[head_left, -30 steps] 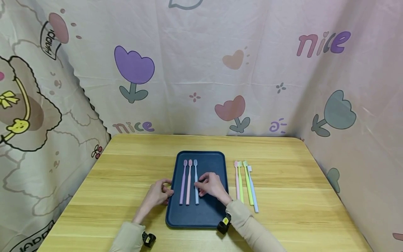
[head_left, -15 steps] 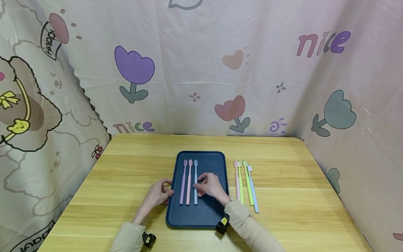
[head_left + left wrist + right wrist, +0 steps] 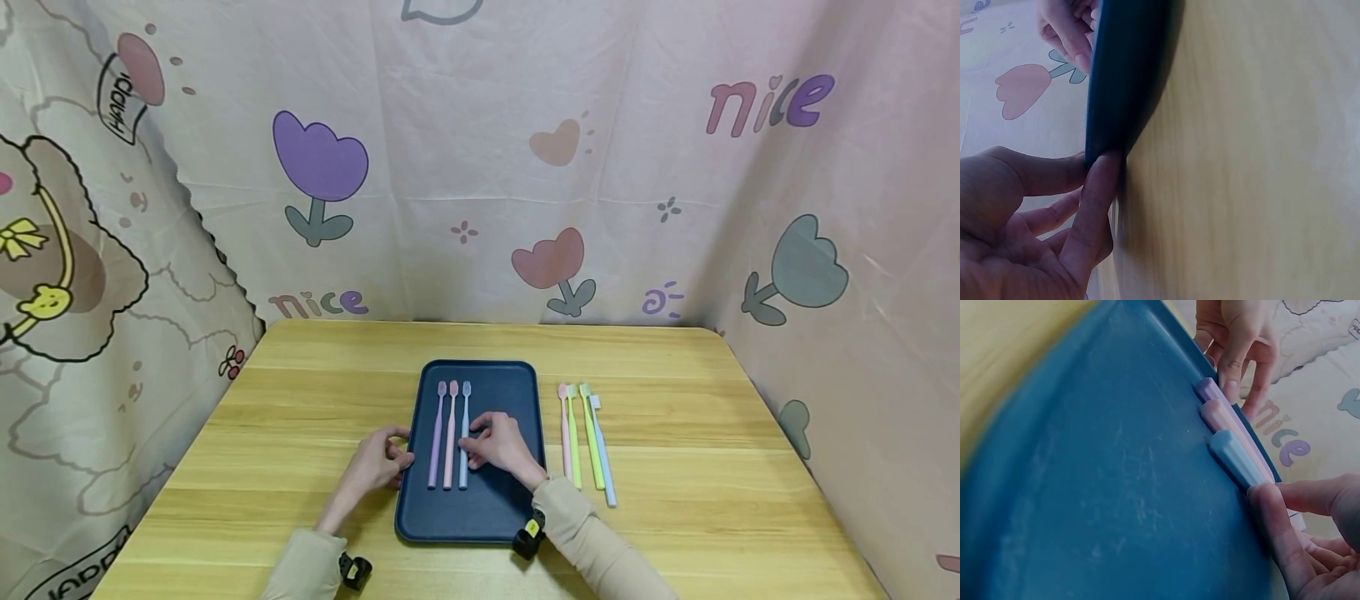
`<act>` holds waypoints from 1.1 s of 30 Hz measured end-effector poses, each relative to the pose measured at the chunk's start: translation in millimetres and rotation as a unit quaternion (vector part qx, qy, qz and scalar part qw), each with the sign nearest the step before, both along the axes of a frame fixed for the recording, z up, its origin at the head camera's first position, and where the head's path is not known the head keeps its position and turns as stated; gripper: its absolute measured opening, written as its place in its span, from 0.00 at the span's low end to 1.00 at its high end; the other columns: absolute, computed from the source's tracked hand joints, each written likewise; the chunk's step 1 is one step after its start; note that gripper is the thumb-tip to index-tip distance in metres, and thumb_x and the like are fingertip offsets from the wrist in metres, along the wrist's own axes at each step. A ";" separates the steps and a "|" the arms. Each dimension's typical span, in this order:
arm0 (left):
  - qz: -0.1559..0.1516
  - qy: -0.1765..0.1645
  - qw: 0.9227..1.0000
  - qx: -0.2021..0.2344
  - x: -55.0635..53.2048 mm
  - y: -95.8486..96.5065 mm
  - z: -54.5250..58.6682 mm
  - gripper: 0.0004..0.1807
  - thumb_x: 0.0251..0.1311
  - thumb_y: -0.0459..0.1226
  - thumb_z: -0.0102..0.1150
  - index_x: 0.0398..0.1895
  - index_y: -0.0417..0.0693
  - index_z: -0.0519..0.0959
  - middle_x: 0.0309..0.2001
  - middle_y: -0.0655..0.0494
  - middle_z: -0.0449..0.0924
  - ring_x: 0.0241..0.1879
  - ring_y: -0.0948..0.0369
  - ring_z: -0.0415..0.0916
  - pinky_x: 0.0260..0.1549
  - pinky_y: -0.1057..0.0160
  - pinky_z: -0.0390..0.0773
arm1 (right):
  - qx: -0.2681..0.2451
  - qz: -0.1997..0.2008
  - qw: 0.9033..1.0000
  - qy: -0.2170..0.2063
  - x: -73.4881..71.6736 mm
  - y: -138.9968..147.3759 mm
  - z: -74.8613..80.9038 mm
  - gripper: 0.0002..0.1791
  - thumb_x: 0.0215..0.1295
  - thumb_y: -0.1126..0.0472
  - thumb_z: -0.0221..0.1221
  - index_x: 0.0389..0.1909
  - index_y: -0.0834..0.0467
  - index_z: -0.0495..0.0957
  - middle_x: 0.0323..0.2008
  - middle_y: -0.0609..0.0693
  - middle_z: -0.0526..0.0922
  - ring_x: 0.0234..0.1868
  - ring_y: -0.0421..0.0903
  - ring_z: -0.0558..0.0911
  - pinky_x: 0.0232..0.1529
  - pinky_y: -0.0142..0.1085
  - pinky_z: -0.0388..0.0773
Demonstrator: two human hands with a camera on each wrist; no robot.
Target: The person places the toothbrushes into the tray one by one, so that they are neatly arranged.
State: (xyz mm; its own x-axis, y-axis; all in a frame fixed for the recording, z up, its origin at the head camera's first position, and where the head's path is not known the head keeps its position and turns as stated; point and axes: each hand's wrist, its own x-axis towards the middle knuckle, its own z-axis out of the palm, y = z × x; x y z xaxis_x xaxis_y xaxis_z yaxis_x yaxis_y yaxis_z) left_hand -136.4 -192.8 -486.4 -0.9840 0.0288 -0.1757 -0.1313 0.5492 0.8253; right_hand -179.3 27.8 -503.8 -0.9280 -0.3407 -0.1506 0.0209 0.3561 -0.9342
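Note:
A dark blue tray [image 3: 491,515] lies on the table, with three toothbrushes side by side in its left half. They are a purple toothbrush [image 3: 437,433], a pink toothbrush [image 3: 449,442] and a light blue toothbrush [image 3: 463,477], heads toward the far side. My right hand [image 3: 501,443] pinches the light blue toothbrush around mid-handle; in the right wrist view the thumb and a finger meet at its handle [image 3: 1238,459]. At the tray's left edge, my left hand [image 3: 373,461] pinches the rim between thumb and finger, as the left wrist view shows.
Right of the tray lie several more toothbrushes: a pink one [image 3: 564,433], a green one [image 3: 573,442], a yellow-green one [image 3: 592,442] and a blue one [image 3: 604,458]. A patterned curtain [image 3: 450,167] hangs behind the wooden table [image 3: 697,467].
My right hand has shifted slightly left, sliding the light blue toothbrush closer to the pink one and straightening it. My left hand has stayed at the tray's edge.

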 end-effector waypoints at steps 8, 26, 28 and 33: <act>-0.002 0.004 1.000 0.002 0.0 -0.6 -0.8 0.19 0.50 0.29 0.58 0.49 0.38 0.72 0.22 0.49 0.77 0.15 0.61 0.74 0.14 0.64 0.78 | -0.004 0.003 1.000 0.008 -0.3 0.3 -0.2 0.21 0.52 0.57 0.62 0.44 0.64 0.71 0.20 0.54 0.83 0.17 0.47 0.82 0.20 0.36 0.81; 0.001 0.000 1.000 0.000 -0.4 0.4 -0.7 0.20 0.50 0.29 0.58 0.49 0.38 0.72 0.22 0.50 0.77 0.15 0.61 0.74 0.14 0.64 0.78 | 0.000 0.001 1.000 -0.001 1.4 0.1 2.5 0.21 0.51 0.58 0.63 0.43 0.65 0.72 0.20 0.54 0.82 0.17 0.47 0.82 0.20 0.36 0.81; 0.001 -0.002 1.000 -0.001 -0.5 0.3 -0.5 0.20 0.51 0.29 0.59 0.49 0.39 0.72 0.23 0.50 0.77 0.15 0.61 0.74 0.14 0.64 0.78 | 0.001 0.002 1.000 -0.001 1.0 0.1 1.7 0.20 0.52 0.58 0.63 0.43 0.64 0.72 0.20 0.53 0.82 0.17 0.47 0.82 0.20 0.36 0.81; 0.000 -0.004 1.000 -0.003 -0.4 -0.6 -0.6 0.20 0.51 0.29 0.59 0.49 0.38 0.71 0.23 0.48 0.77 0.15 0.61 0.74 0.14 0.64 0.79 | 0.001 0.006 1.000 0.004 0.6 0.3 0.1 0.21 0.52 0.57 0.62 0.44 0.64 0.72 0.20 0.53 0.82 0.17 0.47 0.82 0.20 0.35 0.81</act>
